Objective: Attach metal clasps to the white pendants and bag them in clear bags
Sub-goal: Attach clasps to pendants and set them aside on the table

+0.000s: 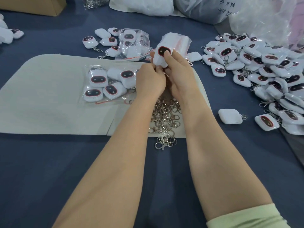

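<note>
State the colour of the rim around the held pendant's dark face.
Red, on the pendant; head view shows it best.

mat centre-left on table | filled bag on mat | clasp pile at mat's near right corner, spilling onto table | second filled bag behind mat | pendant heap right of mat | cardboard box far left

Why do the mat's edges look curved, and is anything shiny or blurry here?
Head view: the wide lens bows the grey mat's edges; light is soft and even, shadows faint; dark faces in the pendant pile catch glints; the clear bag at top right looks washed out; the held pendant looks sharp.
</note>
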